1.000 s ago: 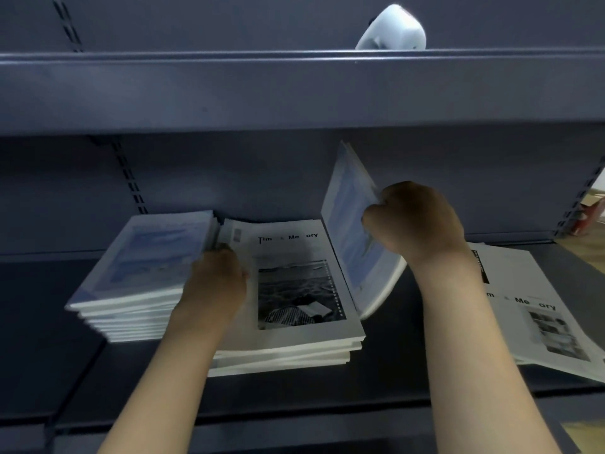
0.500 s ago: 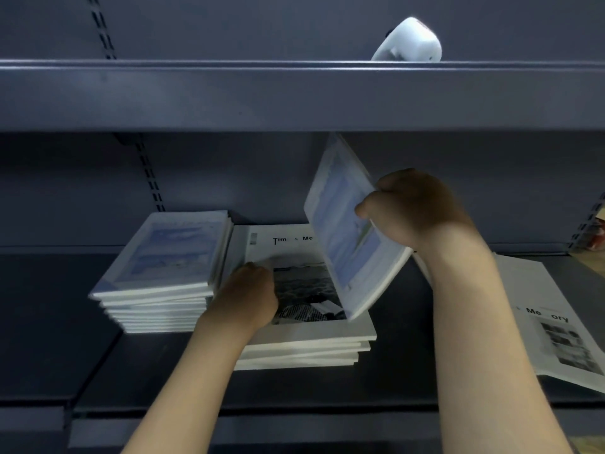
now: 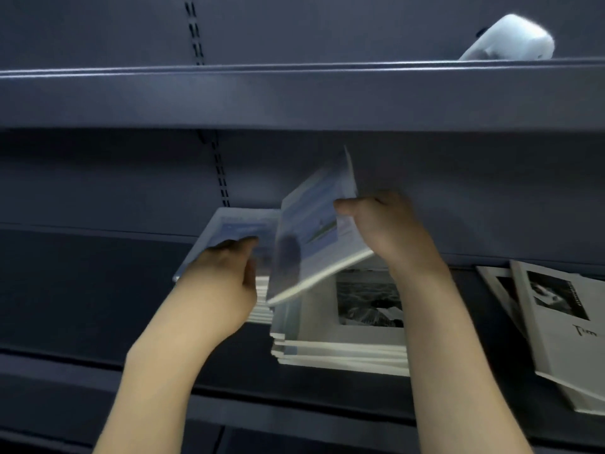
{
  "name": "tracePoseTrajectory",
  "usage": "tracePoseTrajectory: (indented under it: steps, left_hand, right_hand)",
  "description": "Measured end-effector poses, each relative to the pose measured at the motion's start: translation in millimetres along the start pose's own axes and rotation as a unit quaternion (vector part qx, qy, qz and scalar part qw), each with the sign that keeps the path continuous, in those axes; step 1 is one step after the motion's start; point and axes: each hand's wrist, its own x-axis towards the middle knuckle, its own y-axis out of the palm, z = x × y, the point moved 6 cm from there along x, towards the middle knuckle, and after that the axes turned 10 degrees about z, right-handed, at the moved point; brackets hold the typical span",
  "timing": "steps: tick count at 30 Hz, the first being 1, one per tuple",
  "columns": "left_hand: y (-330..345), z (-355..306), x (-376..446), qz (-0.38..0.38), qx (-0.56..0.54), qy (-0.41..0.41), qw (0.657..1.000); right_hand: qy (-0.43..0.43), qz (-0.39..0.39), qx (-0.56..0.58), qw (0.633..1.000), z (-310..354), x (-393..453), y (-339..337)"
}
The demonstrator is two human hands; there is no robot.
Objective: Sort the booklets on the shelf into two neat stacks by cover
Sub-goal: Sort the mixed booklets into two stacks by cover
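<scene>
Booklet with the blue cover hangs in my right hand, thumb on the cover face and fingers curled behind its right edge, so that grip is closed on it. It sits in the air above the gap between the two stacks, tilted steeply, cover facing left and towards me. Its long axis runs from the low near-left corner up to the far-right corner, and the low edge points down at the shelf. I judge it light, thin and a little floppy, with a glossy cover that could slip; holding it by a long edge near the middle keeps it from drooping. My left hand is loosely open, fingers reaching out over the blue stack on the left, holding nothing. The grey stack lies just right of it, with loose grey booklets well off to the right.
</scene>
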Motion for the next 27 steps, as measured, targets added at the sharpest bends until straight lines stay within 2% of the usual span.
tracePoseTrajectory:
  steps: [5, 8, 12, 15, 19, 23, 27]
  left_hand:
    - [-14, 40, -5, -0.029, -0.003, -0.030, 0.999]
    - [-15, 58, -4, -0.042, 0.004, -0.017, 0.999]
    - [-8, 78, 0, -0.026, 0.019, -0.019, 0.999]
    - [1, 87, 1, 0.002, 0.024, -0.013, 1.000]
    - [8, 93, 4, 0.029, 0.000, -0.003, 1.000]
    - [13, 96, 7, 0.039, 0.012, 0.004, 0.999]
    - [15, 97, 10, 0.054, 0.050, 0.008, 0.997]
  right_hand:
    - [0.001, 0.016, 0.075, 0.997, 4, 21, 53]
    - [0.012, 0.042, 0.126, 0.991, 3, 34, 84]
    - [0.037, 0.062, 0.148, 0.986, -9, 48, 115]
    - [0.019, 0.054, 0.086, 0.995, -19, 55, 124]
    - [0.003, 0.019, -0.060, 0.998, -30, 63, 124]
    - [0.003, -0.036, -0.185, 0.982, -27, 60, 123]
    - [-0.005, -0.036, -0.304, 0.952, -18, 56, 124]
